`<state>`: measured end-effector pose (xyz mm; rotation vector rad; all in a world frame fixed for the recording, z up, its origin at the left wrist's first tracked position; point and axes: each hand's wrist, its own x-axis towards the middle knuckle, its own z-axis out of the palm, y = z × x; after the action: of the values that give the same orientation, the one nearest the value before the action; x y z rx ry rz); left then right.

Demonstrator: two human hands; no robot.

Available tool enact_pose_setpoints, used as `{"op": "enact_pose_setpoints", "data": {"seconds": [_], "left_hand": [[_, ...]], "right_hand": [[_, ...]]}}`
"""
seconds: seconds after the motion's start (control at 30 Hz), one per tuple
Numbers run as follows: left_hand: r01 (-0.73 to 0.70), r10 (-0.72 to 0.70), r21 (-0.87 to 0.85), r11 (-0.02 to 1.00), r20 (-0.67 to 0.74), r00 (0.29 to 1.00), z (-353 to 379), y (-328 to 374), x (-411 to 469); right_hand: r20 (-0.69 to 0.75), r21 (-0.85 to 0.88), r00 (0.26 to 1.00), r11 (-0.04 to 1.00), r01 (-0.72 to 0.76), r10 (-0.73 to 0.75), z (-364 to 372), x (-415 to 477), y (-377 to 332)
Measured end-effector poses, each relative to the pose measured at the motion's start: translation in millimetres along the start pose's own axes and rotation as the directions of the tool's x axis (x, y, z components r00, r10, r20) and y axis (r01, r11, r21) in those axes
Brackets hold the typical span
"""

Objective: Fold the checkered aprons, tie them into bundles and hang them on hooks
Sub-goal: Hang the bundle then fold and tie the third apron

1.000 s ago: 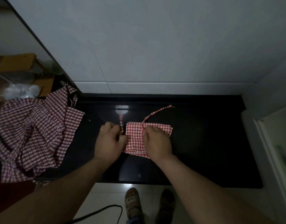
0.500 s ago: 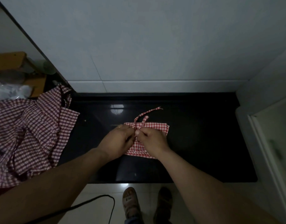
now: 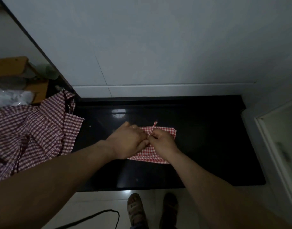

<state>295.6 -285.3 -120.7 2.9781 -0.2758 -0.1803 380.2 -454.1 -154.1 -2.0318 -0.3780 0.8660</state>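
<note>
A small folded red-and-white checkered apron [image 3: 166,132] lies on the black counter [image 3: 208,146], near its middle. A thin apron strap [image 3: 154,127] sticks up from the bundle's far edge. My left hand [image 3: 128,141] and my right hand [image 3: 161,142] meet over the bundle, fingers curled and pinching the strap where it crosses the cloth. The hands hide the bundle's left half. A heap of loose dark-red checkered aprons [image 3: 31,133] lies spread on the counter's left end.
A white tiled wall [image 3: 158,47] backs the counter. At far left stand a wooden shelf [image 3: 11,66] and a plastic bag [image 3: 9,98]. A white cabinet [image 3: 280,146] borders the right. A black cable [image 3: 95,215] and my sandalled feet [image 3: 137,210] are on the floor.
The hands, apart at the bundle's edges a second ago, have come together over it. The long strap end that trailed to the upper right has been drawn in, leaving a short tail.
</note>
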Motion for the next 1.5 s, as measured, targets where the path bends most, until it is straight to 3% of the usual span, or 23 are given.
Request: {"op": "enact_pose_setpoints", "data": {"seconds": [0.1, 0.17, 0.27, 0.4, 0.5, 0.6, 0.73, 0.87, 1.03, 1.13, 1.2, 1.27, 1.4, 1.5], "left_hand": [[0.244, -0.182, -0.276, 0.930, 0.231, 0.956, 3.2, 4.3, 7.8], [0.271, -0.171, -0.380, 0.884, 0.278, 0.945, 6.0, -1.2, 12.0], [0.248, -0.156, -0.426, 0.870, 0.238, 0.959, 14.2, -7.6, 15.1], [0.282, -0.274, -0.498, 0.820, 0.090, 0.957, 21.9, -2.3, 13.7], [0.314, -0.253, -0.576, 0.755, 0.186, 0.949, 25.2, -5.1, 13.9], [0.339, -0.179, -0.707, 0.621, 0.294, 0.939, 26.0, -15.5, 10.9], [0.346, -0.151, -0.758, 0.554, 0.316, 0.936, 24.6, -20.1, 9.5], [0.347, -0.185, -0.750, 0.563, 0.296, 0.937, 24.1, -12.5, 14.2], [0.266, -0.242, -0.454, 0.850, 0.111, 0.964, 20.4, 3.9, 14.2], [0.296, -0.318, -0.392, 0.871, 0.010, 0.948, 29.8, 17.1, 11.1], [0.360, -0.393, -0.505, 0.785, 0.044, 0.919, 36.2, 24.2, 10.0], [0.415, -0.457, -0.668, 0.617, 0.125, 0.881, 33.6, 22.9, 11.8], [0.401, -0.522, -0.914, 0.060, 0.314, 0.793, 17.6, 18.7, 12.5], [0.328, -0.539, -0.920, -0.216, 0.393, 0.745, 6.8, 21.6, 16.5]], "right_hand": [[0.007, 0.129, 1.000, 0.992, -0.001, 0.000, -3.3, 0.6, -0.3], [0.018, 0.177, 1.000, 0.984, 0.001, -0.004, -5.1, 1.7, 1.0], [0.016, 0.215, 1.000, 0.977, 0.004, -0.008, -8.2, 1.9, 1.5], [0.013, 0.222, 1.000, 0.975, -0.022, 0.020, -9.9, 0.6, 0.1], [0.017, 0.220, 0.999, 0.975, -0.031, 0.028, -11.6, 1.5, 2.9], [0.018, 0.215, 1.000, 0.976, -0.027, 0.023, -10.9, 1.4, 3.0], [0.032, 0.208, 0.999, 0.977, -0.037, 0.031, -12.3, 0.9, 2.2], [0.024, 0.195, 1.000, 0.981, -0.019, 0.015, -11.5, 3.2, 3.2], [0.052, 0.274, 0.999, 0.962, -0.013, -0.001, -10.2, -0.6, 3.7], [0.086, 0.350, 0.996, 0.937, 0.000, -0.032, -13.0, -3.6, 5.7], [0.101, 0.354, 0.994, 0.935, -0.003, -0.035, -15.5, -5.9, 5.3], [0.096, 0.366, 0.995, 0.931, -0.002, -0.036, -17.7, -4.7, 7.5], [0.064, 0.375, 0.998, 0.927, -0.025, 0.001, -19.7, -6.4, 13.6], [0.064, 0.389, 0.998, 0.921, -0.039, 0.015, -18.6, -9.7, 12.3]]}}
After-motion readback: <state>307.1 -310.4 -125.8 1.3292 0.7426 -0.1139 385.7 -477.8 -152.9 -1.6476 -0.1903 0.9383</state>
